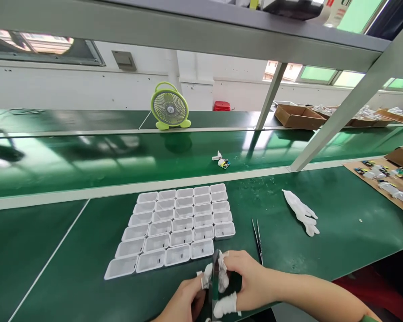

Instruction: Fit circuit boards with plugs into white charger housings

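At the table's front edge, my left hand (186,297) and my right hand (251,281) are closed on a thin dark piece (215,277) held upright between them. Its kind cannot be made out. White coverings wrap several of my fingertips, and part of my left hand is cut off by the lower frame edge. Just beyond my hands, small white plastic cases (177,253) stand open side up in close rows; several show a little dark bit inside. To the right of the rows lies a pair of tweezers (258,239), close to my right forearm.
A white glove (300,212) lies on the green table to the right. Circuit parts (224,163) sit on the green belt behind; more rest on a cardboard sheet (389,197), near another person's hand. A green fan (170,107) and slanted post (339,103) stand farther back.
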Action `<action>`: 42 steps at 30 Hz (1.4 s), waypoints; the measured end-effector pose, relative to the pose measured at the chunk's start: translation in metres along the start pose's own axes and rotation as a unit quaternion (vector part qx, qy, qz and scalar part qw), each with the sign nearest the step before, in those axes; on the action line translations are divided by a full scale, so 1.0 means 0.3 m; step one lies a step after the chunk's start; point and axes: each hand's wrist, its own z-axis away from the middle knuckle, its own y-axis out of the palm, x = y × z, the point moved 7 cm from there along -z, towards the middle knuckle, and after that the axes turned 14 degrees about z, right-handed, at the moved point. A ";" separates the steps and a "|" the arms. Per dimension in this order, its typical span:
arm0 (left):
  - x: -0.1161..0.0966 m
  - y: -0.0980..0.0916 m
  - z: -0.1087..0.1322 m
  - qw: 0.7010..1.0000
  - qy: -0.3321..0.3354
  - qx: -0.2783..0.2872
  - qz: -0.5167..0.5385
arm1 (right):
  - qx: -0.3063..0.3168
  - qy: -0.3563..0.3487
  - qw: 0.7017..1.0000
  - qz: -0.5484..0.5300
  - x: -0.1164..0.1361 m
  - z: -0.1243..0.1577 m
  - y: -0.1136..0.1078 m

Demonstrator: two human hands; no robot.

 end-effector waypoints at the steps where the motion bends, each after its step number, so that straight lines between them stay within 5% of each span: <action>1: -0.004 0.000 -0.001 1.000 0.013 -0.008 -0.006 | -0.014 -0.004 1.000 0.010 -0.001 0.002 -0.009; 5: -0.026 -0.029 -0.004 0.996 0.039 -0.078 -0.029 | -0.072 -0.017 0.996 0.042 -0.001 0.001 -0.052; 10: -0.058 -0.061 -0.014 0.990 0.040 -0.117 -0.072 | -0.045 0.032 0.998 0.009 -0.017 -0.016 -0.053; 17: -0.036 -0.032 -0.017 0.995 -0.007 -0.058 0.076 | 0.033 0.108 0.978 -0.174 -0.018 -0.025 -0.029; 24: -0.074 -0.054 -0.033 0.984 -0.012 -0.081 0.161 | 0.084 0.158 0.971 -0.160 -0.068 -0.005 -0.016; 36: -0.148 -0.056 -0.005 0.987 -0.002 -0.047 0.154 | 0.115 0.120 0.971 -0.171 -0.032 -0.013 -0.021; 42: -0.122 -0.061 -0.002 0.985 -0.037 -0.042 0.163 | 0.166 0.089 0.966 -0.177 -0.024 -0.007 -0.036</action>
